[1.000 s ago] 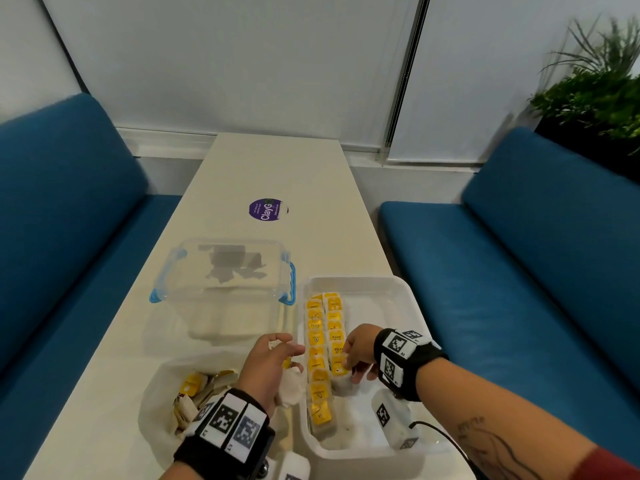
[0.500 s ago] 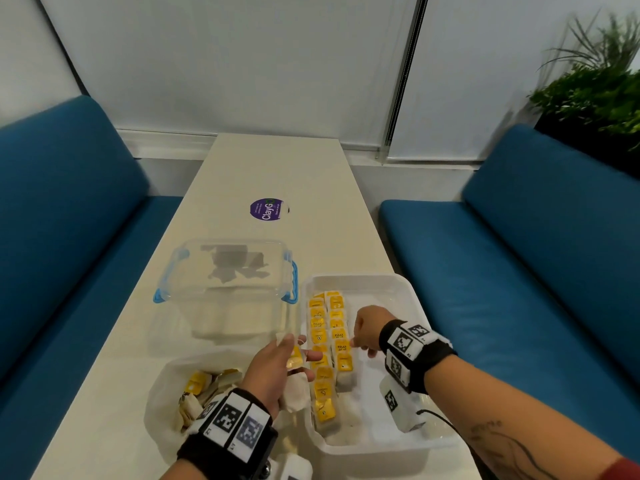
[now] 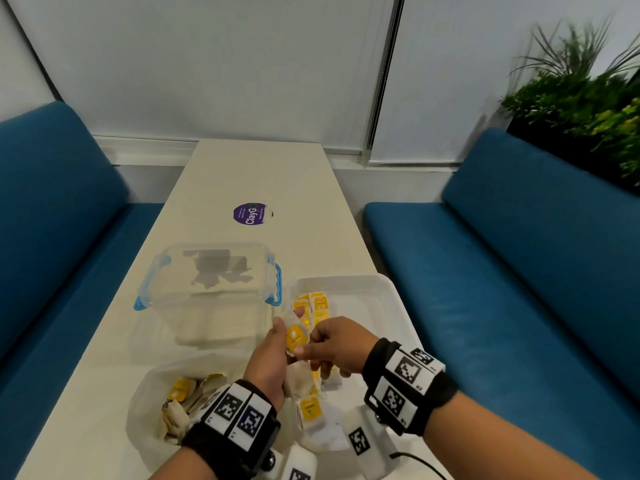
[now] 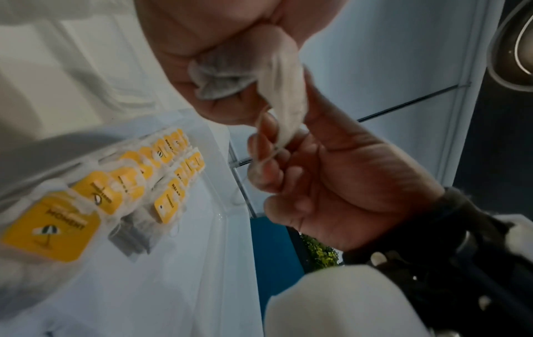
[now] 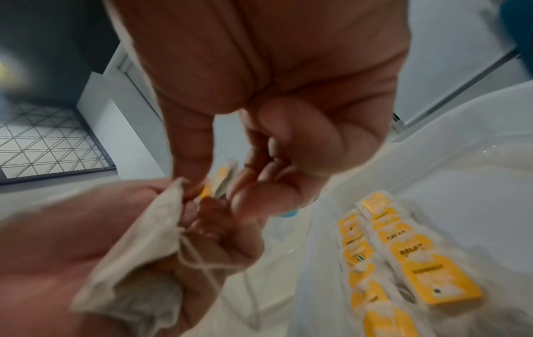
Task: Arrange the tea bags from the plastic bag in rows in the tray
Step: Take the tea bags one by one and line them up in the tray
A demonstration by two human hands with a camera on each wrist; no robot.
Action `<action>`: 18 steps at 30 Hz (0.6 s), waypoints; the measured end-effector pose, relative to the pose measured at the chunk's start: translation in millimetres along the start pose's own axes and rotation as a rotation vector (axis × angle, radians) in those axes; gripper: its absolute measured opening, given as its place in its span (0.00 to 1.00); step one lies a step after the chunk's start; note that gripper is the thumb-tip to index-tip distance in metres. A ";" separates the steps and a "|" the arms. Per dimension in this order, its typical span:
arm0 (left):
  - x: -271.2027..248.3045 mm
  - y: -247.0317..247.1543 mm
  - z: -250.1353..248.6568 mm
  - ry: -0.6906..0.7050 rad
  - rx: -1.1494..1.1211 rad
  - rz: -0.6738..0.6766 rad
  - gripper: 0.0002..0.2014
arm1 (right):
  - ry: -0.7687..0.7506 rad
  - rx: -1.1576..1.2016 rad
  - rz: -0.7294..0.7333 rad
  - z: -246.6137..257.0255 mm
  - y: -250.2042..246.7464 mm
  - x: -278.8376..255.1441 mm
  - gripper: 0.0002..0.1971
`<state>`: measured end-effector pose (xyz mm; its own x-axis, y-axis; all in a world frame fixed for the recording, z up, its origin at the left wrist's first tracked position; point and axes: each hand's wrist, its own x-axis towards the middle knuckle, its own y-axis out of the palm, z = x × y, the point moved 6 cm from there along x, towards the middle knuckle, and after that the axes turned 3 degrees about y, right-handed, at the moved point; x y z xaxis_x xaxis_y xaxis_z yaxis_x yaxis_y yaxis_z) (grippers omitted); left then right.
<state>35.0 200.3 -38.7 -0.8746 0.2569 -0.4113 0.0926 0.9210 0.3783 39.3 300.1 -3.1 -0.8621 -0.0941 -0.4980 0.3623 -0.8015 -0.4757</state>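
Note:
Over the left rim of the white tray [image 3: 349, 281], my left hand [image 3: 282, 336] holds a small bunch of tea bags [image 4: 228, 75]. Facing it, my right hand [image 3: 306, 346] pinches one yellow-tagged tea bag [image 3: 296, 337] out of that bunch; from the left wrist its fingers grip the paper pouch [image 4: 285, 95]. Two rows of yellow-tagged tea bags [image 5: 386, 250] lie along the tray's left side, also shown in the left wrist view [image 4: 129, 182]. The plastic bag [image 3: 149, 403], with more tea bags inside, lies on the table at lower left, partly hidden by my left wrist.
A clear lidded box with blue clips [image 3: 207, 282] stands just beyond the plastic bag, left of the tray. A purple round sticker [image 3: 250, 213] marks the table farther back. Blue benches flank the table, and a plant [image 3: 588, 98] stands at far right.
My right hand left the tea-bag row in the tray and came left to meet my left hand. The left hand rose over the tray rim. The right now pinches a tea bag there.

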 end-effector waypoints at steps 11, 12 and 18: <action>-2.5 -1.5 7.5 0.047 0.186 -0.050 0.10 | -0.107 -0.110 -0.452 11.1 -52.1 -6.2 0.09; -0.4 -4.8 9.3 0.039 0.194 -0.072 0.09 | -0.098 -0.356 -0.458 15.1 -55.9 -6.5 0.07; 4.5 -6.0 7.7 0.152 0.384 -0.045 0.12 | 0.025 -0.904 -0.128 15.3 -58.2 -11.9 0.09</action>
<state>34.1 198.2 -49.2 -0.9396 0.1941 -0.2819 0.1984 0.9800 0.0136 23.0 338.7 41.6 -0.9108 -0.0152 -0.4126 0.4129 -0.0356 -0.9101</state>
